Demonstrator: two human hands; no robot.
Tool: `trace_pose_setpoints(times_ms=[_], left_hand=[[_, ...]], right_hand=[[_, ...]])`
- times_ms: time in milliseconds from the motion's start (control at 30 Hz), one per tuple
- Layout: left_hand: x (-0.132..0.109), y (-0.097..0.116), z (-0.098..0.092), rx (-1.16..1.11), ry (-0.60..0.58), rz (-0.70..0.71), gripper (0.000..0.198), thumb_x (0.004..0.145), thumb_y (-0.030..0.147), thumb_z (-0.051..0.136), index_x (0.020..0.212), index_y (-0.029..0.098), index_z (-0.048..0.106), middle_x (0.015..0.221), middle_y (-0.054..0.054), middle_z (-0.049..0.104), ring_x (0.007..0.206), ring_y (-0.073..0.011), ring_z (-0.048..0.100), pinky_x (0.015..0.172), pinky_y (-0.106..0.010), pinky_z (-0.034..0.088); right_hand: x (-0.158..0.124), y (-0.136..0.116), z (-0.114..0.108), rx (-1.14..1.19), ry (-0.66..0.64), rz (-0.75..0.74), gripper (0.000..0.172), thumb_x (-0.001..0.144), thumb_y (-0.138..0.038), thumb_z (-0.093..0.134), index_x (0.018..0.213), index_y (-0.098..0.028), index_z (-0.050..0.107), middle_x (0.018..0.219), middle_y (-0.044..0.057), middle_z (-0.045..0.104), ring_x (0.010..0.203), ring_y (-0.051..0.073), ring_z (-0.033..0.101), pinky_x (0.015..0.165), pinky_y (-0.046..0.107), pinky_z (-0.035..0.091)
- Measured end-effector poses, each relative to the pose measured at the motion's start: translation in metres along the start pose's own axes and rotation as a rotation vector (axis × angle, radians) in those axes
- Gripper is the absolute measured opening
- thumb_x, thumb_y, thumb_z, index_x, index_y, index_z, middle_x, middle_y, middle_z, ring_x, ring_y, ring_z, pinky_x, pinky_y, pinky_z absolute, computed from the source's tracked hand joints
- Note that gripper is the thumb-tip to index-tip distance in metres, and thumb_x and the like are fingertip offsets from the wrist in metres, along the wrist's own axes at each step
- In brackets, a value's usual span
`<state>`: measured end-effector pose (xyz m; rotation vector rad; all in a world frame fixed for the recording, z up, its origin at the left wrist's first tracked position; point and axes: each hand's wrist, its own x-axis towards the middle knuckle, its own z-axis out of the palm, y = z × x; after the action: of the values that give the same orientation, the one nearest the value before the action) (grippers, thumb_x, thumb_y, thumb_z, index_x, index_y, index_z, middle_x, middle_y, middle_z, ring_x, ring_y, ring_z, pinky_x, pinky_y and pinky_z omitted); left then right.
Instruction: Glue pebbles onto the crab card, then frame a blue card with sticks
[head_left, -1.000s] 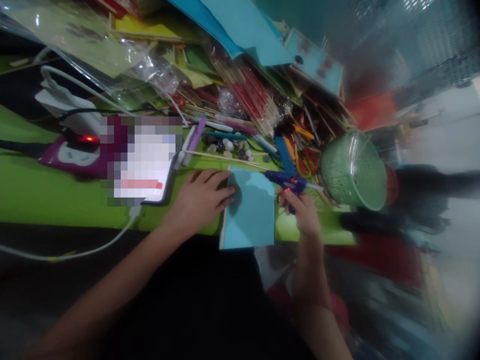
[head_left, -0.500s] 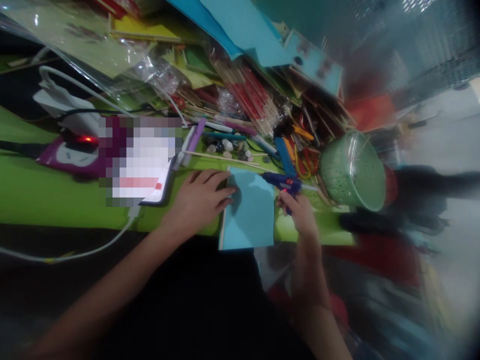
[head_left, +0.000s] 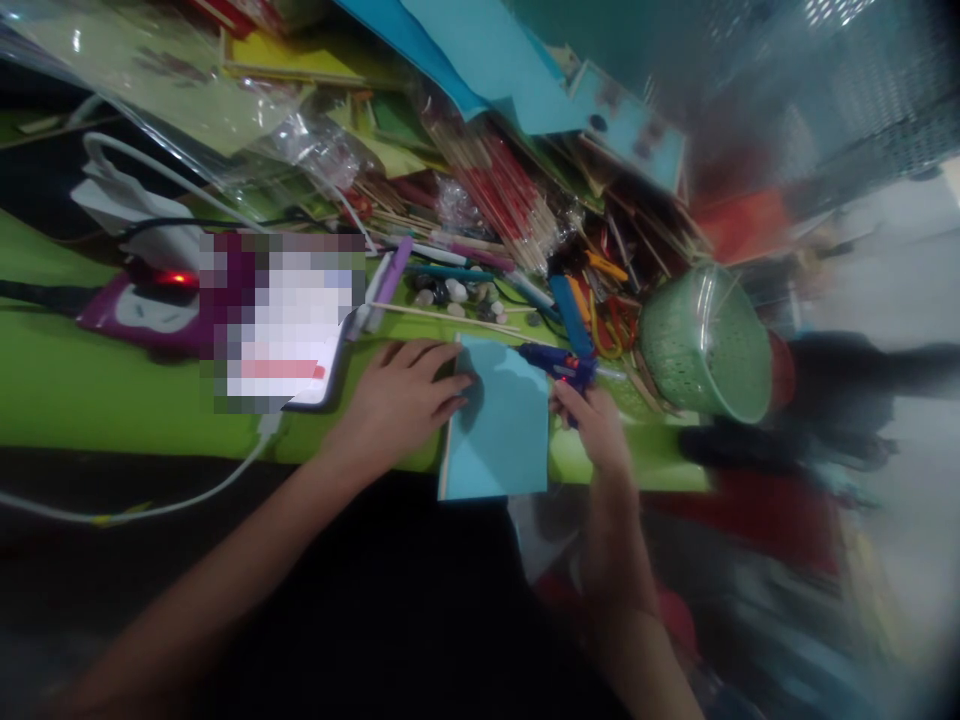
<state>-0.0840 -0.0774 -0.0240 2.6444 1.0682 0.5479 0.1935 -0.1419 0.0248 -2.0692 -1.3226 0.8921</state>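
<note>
My right hand (head_left: 589,415) is wrapped round the handle of a dark blue hot glue gun (head_left: 559,366) with a small red light lit on it. Its black nozzle points left, over the top right part of a light blue rectangular panel (head_left: 499,430). A clear glue stick pokes out of the gun's back end. The panel lies on the green table and juts slightly past its front edge. My left hand (head_left: 412,395) rests with fingers spread at the panel's left edge, fingertips on or just over its surface.
Left of my left hand lies a phone (head_left: 300,340), partly blurred out, with a white cable. Beyond it sits a purple power strip (head_left: 142,310). Pebbles (head_left: 457,295), markers (head_left: 390,285) and bundled sticks (head_left: 502,190) crowd the back. A green basket (head_left: 705,345) stands at the right.
My right hand has shifted the glue gun slightly left, so its nozzle reaches a little farther over the panel. My left hand and the panel look unchanged.
</note>
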Motion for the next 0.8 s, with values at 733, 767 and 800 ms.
trace_pose_setpoints(times_ms=[733, 767, 800], left_hand=[[-0.001, 0.001, -0.002, -0.035, -0.020, -0.005, 0.029, 0.104, 0.029, 0.051, 0.121, 0.026, 0.074, 0.145, -0.010, 0.064, 0.129, -0.0367, 0.059, 0.100, -0.058, 0.050], [-0.001, 0.001, -0.003, -0.033, -0.020, -0.006, 0.029, 0.104, 0.029, 0.050, 0.121, 0.026, 0.074, 0.145, -0.010, 0.064, 0.128, -0.0368, 0.059, 0.099, -0.057, 0.050], [-0.001, 0.001, -0.003, -0.029, -0.019, -0.005, 0.030, 0.104, 0.029, 0.050, 0.121, 0.026, 0.074, 0.145, -0.010, 0.064, 0.128, -0.0365, 0.059, 0.099, -0.057, 0.050]], right_hand=[[-0.002, 0.006, -0.011, 0.054, 0.065, 0.038, 0.050, 0.083, -0.068, 0.066, 0.075, -0.019, 0.067, 0.064, 0.002, 0.066, 0.048, 0.012, 0.051, 0.047, 0.026, 0.042], [-0.002, 0.006, -0.010, 0.051, 0.064, 0.034, 0.050, 0.084, -0.068, 0.066, 0.076, -0.019, 0.067, 0.063, 0.002, 0.066, 0.048, 0.012, 0.052, 0.048, 0.026, 0.042], [-0.002, 0.006, -0.009, 0.046, 0.060, 0.027, 0.049, 0.085, -0.067, 0.065, 0.076, -0.019, 0.067, 0.063, 0.002, 0.066, 0.049, 0.012, 0.052, 0.049, 0.026, 0.042]])
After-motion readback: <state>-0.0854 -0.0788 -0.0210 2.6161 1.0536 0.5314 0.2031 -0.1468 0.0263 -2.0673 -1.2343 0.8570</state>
